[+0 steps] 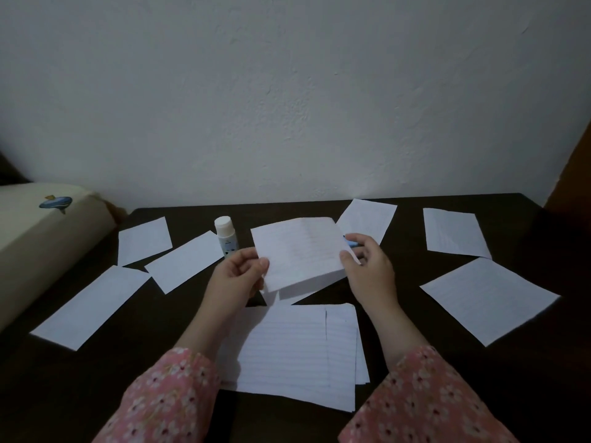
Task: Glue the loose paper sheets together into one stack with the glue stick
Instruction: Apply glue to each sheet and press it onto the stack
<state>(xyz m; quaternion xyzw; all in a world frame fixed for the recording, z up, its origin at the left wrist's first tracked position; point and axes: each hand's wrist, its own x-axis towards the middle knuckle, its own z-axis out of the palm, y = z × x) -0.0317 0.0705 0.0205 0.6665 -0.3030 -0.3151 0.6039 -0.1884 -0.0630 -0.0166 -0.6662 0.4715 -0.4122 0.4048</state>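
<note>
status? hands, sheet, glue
Left hand and right hand pinch one lined white paper sheet above the stack. White glue bottle upright behind. Nothing blocking.

Both hands (236, 273) (367, 266) hold lined sheet (300, 251)

I wear 2 long sleeves of the same cloth. My left sleeve (166, 398) is pink, printed all over with small pale blossoms, each with a darker red dot at its middle, and a few faint yellowish sprigs between them. My right sleeve (425, 398) carries the same pink ground and the same flower print. Both sleeves are loose and wide, with soft folds, and each ends partway up the forearm in a plain open edge without a button or band. My left hand (238, 276) and right hand (367, 266) are bare: no rings, no watch, no bracelet showing.
</note>
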